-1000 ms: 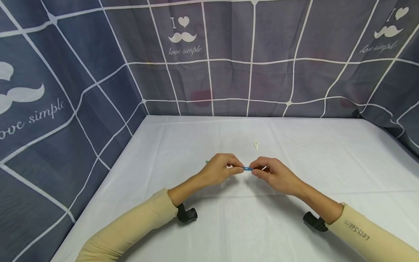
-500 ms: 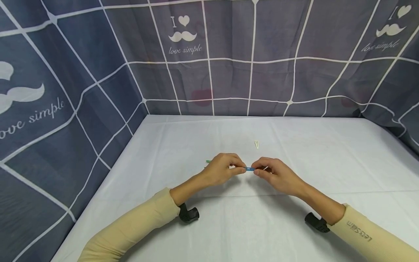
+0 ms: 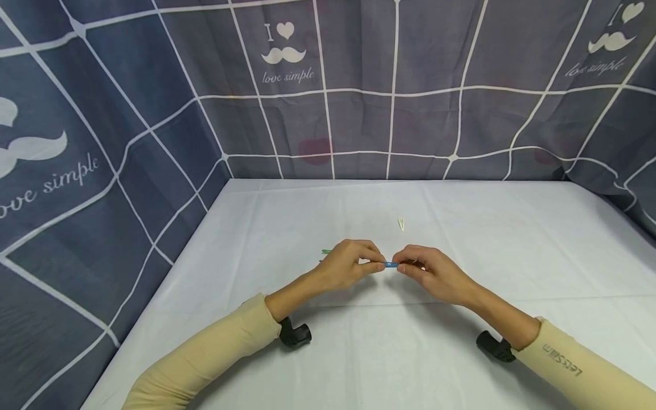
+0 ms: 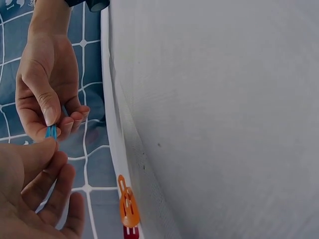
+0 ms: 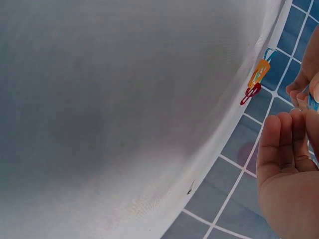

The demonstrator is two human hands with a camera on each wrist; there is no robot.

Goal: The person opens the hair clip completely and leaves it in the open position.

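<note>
A small blue hair clip [image 3: 391, 265] is held level between my two hands above the table. My left hand [image 3: 344, 266] pinches its left end between thumb and fingers. At the other end, the thumb and fingertips of my right hand [image 3: 435, 277] pinch it. Only the middle of the clip shows; the fingertips cover both ends. In the left wrist view the remaining fingers of the left hand [image 4: 30, 184] spread loosely below the pinch. A green hair clip [image 3: 326, 251] pokes out behind the left hand, mostly hidden by it.
A pale yellow hair clip [image 3: 401, 224] lies beyond the hands on the white tablecloth [image 3: 287, 210]. The wrist views show an orange hair clip [image 4: 129, 209] and a red one [image 5: 251, 92], with another blue clip [image 5: 269, 54] beside them. A grid-patterned curtain [image 3: 359, 125] borders the table.
Both hands have shifted very slightly right together, still pinching the blue hair clip. Over the last half second they have stayed almost still.
</note>
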